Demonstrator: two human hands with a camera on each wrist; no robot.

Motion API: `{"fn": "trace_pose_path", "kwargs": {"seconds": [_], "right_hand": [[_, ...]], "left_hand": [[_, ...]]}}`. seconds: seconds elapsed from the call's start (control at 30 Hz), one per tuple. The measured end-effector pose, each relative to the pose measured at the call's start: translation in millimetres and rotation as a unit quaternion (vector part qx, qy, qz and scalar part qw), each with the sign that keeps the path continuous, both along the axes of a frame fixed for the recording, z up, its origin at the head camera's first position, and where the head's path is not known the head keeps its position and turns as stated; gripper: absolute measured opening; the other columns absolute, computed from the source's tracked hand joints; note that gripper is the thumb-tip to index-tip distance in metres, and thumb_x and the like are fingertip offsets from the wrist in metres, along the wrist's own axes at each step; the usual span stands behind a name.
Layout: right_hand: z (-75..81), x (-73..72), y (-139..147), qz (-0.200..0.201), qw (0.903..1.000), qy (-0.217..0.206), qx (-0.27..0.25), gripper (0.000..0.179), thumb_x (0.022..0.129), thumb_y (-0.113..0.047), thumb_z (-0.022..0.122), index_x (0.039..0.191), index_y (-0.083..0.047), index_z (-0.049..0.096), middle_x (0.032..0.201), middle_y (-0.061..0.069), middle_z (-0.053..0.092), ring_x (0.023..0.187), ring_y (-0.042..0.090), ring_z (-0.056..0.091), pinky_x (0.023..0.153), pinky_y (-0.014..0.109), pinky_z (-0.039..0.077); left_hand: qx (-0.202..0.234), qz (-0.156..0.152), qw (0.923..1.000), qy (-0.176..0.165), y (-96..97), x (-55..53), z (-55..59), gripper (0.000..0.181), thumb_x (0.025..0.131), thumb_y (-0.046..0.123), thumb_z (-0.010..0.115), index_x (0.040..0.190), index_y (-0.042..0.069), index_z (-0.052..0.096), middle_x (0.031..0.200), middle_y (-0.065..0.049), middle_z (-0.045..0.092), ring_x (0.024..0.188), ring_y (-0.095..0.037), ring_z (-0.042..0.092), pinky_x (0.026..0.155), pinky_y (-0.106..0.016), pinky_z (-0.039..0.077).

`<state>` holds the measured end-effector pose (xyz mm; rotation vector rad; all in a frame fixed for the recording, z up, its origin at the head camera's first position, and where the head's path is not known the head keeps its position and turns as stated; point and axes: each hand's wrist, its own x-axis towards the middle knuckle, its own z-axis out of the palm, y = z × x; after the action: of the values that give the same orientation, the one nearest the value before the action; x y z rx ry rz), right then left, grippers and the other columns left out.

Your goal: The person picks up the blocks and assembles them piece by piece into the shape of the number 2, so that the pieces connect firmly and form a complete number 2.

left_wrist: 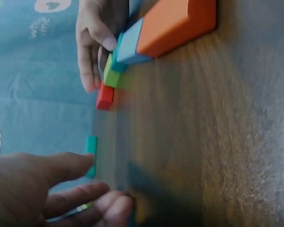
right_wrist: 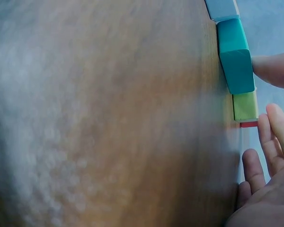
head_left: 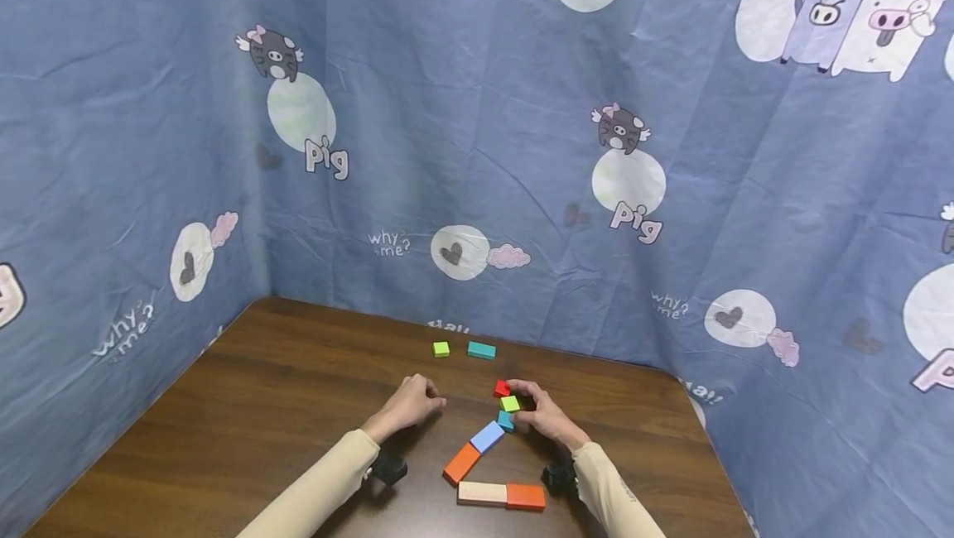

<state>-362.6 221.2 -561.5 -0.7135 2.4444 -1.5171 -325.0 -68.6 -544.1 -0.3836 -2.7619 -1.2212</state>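
Note:
My right hand (head_left: 546, 416) is beside a row of small blocks, its thumb at the teal block (head_left: 505, 421) and its index finger reaching the red block (head_left: 503, 389). Between those two sits a lime-green block (head_left: 510, 404). In the right wrist view the thumb tip meets the side of the teal block (right_wrist: 235, 56), and the other fingers are near the green block (right_wrist: 246, 106). My left hand (head_left: 411, 407) rests over the table left of the row, loosely curled and holding nothing. In the left wrist view its thumb and fingers (left_wrist: 75, 163) are apart.
A blue block (head_left: 488, 437) and an orange block (head_left: 462, 463) continue the row toward the front. Nearer lie a pale wooden block (head_left: 482, 493) and another orange block (head_left: 526, 497), end to end. Farther back are a lime block (head_left: 441, 349) and a teal block (head_left: 481, 350), before a blue curtain (head_left: 522, 190).

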Motion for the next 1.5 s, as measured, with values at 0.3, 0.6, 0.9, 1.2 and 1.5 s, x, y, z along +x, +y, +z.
{"fn": "trace_pose_path", "kwargs": {"seconds": [0.3, 0.6, 0.9, 1.2, 1.5], "right_hand": [[21.3, 15.6, -5.5, 0.023, 0.9997, -0.004, 0.007, 0.060, 0.078, 0.004, 0.067, 0.134, 0.007, 0.046, 0.134, 0.028, 0.048, 0.123, 0.043, 0.041, 0.102, 0.044, 0.031], [1.5, 1.8, 0.8, 0.000, 0.9999, 0.003, 0.013, 0.061, 0.079, 0.004, 0.068, 0.136, 0.003, 0.045, 0.136, 0.024, 0.047, 0.126, 0.041, 0.040, 0.103, 0.050, 0.029], [-13.9, -7.7, 8.0, 0.020, 0.9982, 0.054, 0.015, 0.059, 0.081, -0.014, 0.071, 0.135, -0.007, 0.050, 0.133, 0.014, 0.052, 0.120, 0.022, 0.044, 0.098, 0.035, 0.033], [-15.1, -10.2, 4.1, 0.007, 0.9998, 0.012, 0.016, 0.062, 0.080, -0.010, 0.071, 0.137, -0.008, 0.048, 0.137, 0.015, 0.051, 0.125, 0.029, 0.042, 0.100, 0.038, 0.033], [12.6, 10.1, -2.0, -0.003, 0.9997, -0.005, 0.022, 0.062, 0.080, -0.001, 0.067, 0.137, 0.000, 0.045, 0.139, 0.022, 0.047, 0.129, 0.038, 0.036, 0.104, 0.051, 0.025]], "left_hand": [[0.015, 0.033, 0.9983, 0.046, 3.9, -19.7, -14.0, 0.017, 0.081, 0.006, 0.072, 0.094, -0.004, 0.069, 0.082, -0.008, 0.067, 0.077, -0.018, 0.061, 0.069, -0.033, 0.048], [0.018, 0.014, 0.9987, 0.045, 29.6, -51.5, -20.6, 0.045, 0.088, 0.007, 0.064, 0.129, -0.008, 0.052, 0.124, -0.024, 0.058, 0.115, -0.037, 0.055, 0.096, -0.049, 0.043], [-0.008, -0.006, 0.9992, 0.038, 46.6, -79.2, -15.4, 0.051, 0.091, -0.001, 0.055, 0.139, -0.011, 0.039, 0.142, -0.029, 0.042, 0.132, -0.043, 0.040, 0.107, -0.051, 0.034], [-0.125, -0.026, 0.9908, 0.045, 47.3, -92.0, -13.3, 0.048, 0.096, 0.001, 0.049, 0.142, -0.007, 0.038, 0.147, -0.023, 0.040, 0.137, -0.036, 0.038, 0.112, -0.050, 0.028], [-0.178, 0.024, 0.9784, 0.103, 56.4, -97.9, -22.9, 0.037, 0.091, 0.019, 0.065, 0.124, 0.003, 0.062, 0.120, -0.014, 0.058, 0.104, -0.033, 0.055, 0.084, -0.045, 0.049]]}}
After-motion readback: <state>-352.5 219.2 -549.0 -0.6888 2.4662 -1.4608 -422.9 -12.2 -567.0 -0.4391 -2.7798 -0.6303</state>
